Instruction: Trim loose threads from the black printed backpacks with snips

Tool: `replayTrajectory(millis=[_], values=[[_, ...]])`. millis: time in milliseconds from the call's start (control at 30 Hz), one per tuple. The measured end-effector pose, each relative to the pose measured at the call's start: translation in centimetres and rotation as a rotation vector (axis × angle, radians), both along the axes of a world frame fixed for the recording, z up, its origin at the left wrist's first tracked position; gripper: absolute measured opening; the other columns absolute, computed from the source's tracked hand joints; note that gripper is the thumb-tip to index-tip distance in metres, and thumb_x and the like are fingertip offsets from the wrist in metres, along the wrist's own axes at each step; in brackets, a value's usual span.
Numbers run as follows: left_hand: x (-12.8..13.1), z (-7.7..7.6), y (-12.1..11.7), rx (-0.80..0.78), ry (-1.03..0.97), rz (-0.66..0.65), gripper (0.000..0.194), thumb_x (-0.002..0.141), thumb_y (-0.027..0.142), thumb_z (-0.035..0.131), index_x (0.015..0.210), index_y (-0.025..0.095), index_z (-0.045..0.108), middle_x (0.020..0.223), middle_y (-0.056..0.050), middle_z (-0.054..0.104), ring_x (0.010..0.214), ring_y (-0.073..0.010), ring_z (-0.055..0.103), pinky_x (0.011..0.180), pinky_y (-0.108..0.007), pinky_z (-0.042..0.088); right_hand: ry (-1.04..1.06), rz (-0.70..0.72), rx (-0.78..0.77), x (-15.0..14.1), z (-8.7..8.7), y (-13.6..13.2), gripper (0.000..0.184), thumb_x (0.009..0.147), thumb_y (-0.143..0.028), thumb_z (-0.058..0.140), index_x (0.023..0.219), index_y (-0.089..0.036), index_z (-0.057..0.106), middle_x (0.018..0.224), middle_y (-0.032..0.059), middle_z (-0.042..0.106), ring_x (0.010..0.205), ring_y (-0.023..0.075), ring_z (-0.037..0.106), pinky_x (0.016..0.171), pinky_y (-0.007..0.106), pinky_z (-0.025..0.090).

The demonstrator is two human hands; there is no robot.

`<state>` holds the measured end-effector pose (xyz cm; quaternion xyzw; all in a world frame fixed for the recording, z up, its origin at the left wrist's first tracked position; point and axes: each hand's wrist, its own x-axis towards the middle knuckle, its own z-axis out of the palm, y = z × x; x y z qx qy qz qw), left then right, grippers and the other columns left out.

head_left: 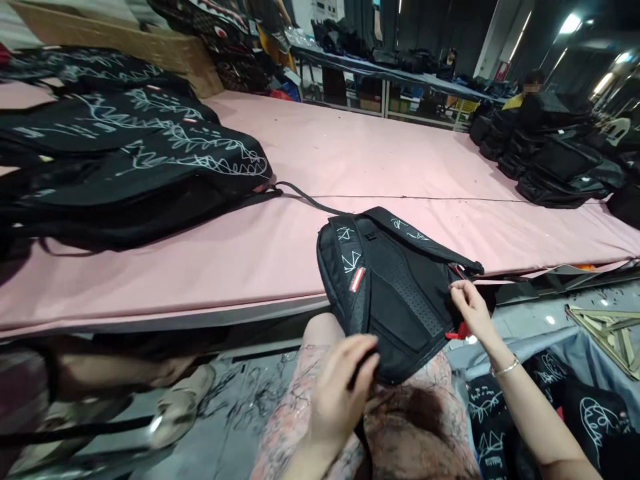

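Note:
A black backpack (pixel 400 287) lies tilted, back panel up, across my lap and the table edge. White scribbled drawings and a red-and-white label (pixel 357 279) mark its straps. My right hand (pixel 470 308) is at its right side, thumb and forefinger pinched together; what is between them is too small to make out. A red piece (pixel 457 331) shows under that hand, its kind partly hidden. Beside the bag's lower left corner is my left hand (pixel 343 380), fingers curled and slightly blurred, with a gap between thumb and fingertips. A dark strap hangs below it.
Several black backpacks (pixel 190 153) with white drawings are piled left on the pink-covered table (pixel 360 147). More black bags (pixel 560 160) stand at the right. A grey-lined container (pixel 560 340) at lower right holds printed black pieces. Another person's sandalled foot (pixel 183 407) is at lower left.

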<state>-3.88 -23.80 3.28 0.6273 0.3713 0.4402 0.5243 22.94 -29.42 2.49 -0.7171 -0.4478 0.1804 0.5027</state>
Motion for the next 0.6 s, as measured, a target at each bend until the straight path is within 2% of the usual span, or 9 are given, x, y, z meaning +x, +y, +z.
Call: replayTrajectory(millis=[67, 133, 167, 267, 300, 367, 467, 600], values=[[0.7, -0.3, 3.1, -0.049, -0.012, 0.209, 0.033, 0.060, 0.020, 0.074, 0.092, 0.023, 0.069, 0.103, -0.008, 0.062, 0.103, -0.0233, 0.053, 0.097, -0.033, 0.037, 0.020, 0.047, -0.028, -1.2, -0.2, 0.5, 0.027, 0.081, -0.042, 0.052, 0.091, -0.017, 0.054, 0.063, -0.0056, 0.041, 0.059, 0.0098, 0.040, 0.057, 0.022, 0.034], [1.7, -0.7, 6.3, -0.200, -0.053, 0.306, 0.041, 0.059, 0.022, 0.075, 0.099, 0.020, 0.064, 0.106, -0.008, 0.060, 0.099, -0.0203, 0.056, 0.090, -0.031, 0.043, 0.089, 0.144, -0.044, -2.8, -0.2, 1.6, 0.027, 0.079, -0.042, 0.054, 0.091, -0.018, 0.053, 0.060, -0.0070, 0.038, 0.056, 0.0091, 0.037, 0.055, 0.021, 0.033], [2.2, -0.8, 7.7, -0.329, -0.105, 0.298, 0.041, 0.059, 0.022, 0.075, 0.098, 0.018, 0.063, 0.102, -0.008, 0.062, 0.092, -0.0182, 0.059, 0.085, -0.029, 0.045, 0.130, 0.200, -0.054, -3.7, -0.1, 2.3, 0.027, 0.078, -0.042, 0.056, 0.090, -0.018, 0.054, 0.059, -0.0075, 0.037, 0.054, 0.0087, 0.036, 0.054, 0.021, 0.032], [3.5, -1.1, 10.0, -0.669, -0.270, 0.026, 0.034, 0.061, 0.024, 0.075, 0.090, 0.012, 0.062, 0.081, -0.007, 0.067, 0.067, -0.0138, 0.062, 0.066, -0.024, 0.050, 0.208, 0.297, -0.058, -6.1, 0.4, 4.8, 0.027, 0.073, -0.041, 0.062, 0.086, -0.018, 0.055, 0.060, -0.0068, 0.044, 0.053, 0.0081, 0.039, 0.053, 0.020, 0.033], [3.6, -1.2, 10.0, -0.731, -0.328, -0.061, 0.032, 0.061, 0.024, 0.075, 0.088, 0.012, 0.062, 0.076, -0.006, 0.067, 0.062, -0.0129, 0.061, 0.062, -0.023, 0.050, 0.221, 0.302, -0.049, -6.7, 0.6, 5.6, 0.027, 0.071, -0.041, 0.064, 0.084, -0.018, 0.056, 0.063, -0.0055, 0.048, 0.055, 0.0083, 0.042, 0.054, 0.020, 0.035], [3.4, -1.5, 9.5, -0.795, -0.447, -0.141, 0.032, 0.060, 0.021, 0.076, 0.088, 0.013, 0.062, 0.071, -0.003, 0.068, 0.055, -0.0112, 0.060, 0.057, -0.021, 0.050, 0.252, 0.292, -0.023, -7.8, 0.8, 6.9, 0.027, 0.070, -0.042, 0.065, 0.080, -0.017, 0.057, 0.070, -0.0027, 0.055, 0.060, 0.0094, 0.048, 0.057, 0.021, 0.038], [2.2, -2.3, 8.1, -0.837, -0.571, -0.146, 0.037, 0.059, 0.017, 0.077, 0.093, 0.014, 0.061, 0.071, -0.002, 0.069, 0.055, -0.0101, 0.061, 0.058, -0.019, 0.051, 0.264, 0.287, -0.004, -9.1, 0.7, 7.9, 0.025, 0.073, -0.042, 0.062, 0.075, -0.017, 0.058, 0.072, -0.0006, 0.059, 0.065, 0.0114, 0.053, 0.063, 0.024, 0.041], [0.9, -3.4, 7.0, -0.830, -0.630, -0.100, 0.036, 0.058, 0.017, 0.078, 0.091, 0.014, 0.061, 0.075, -0.003, 0.070, 0.062, -0.0124, 0.064, 0.062, -0.019, 0.052, 0.169, 0.268, -0.042, -10.8, 0.3, 8.1, 0.023, 0.075, -0.040, 0.059, 0.074, -0.017, 0.059, 0.072, -0.0001, 0.062, 0.069, 0.0136, 0.056, 0.067, 0.026, 0.043]])
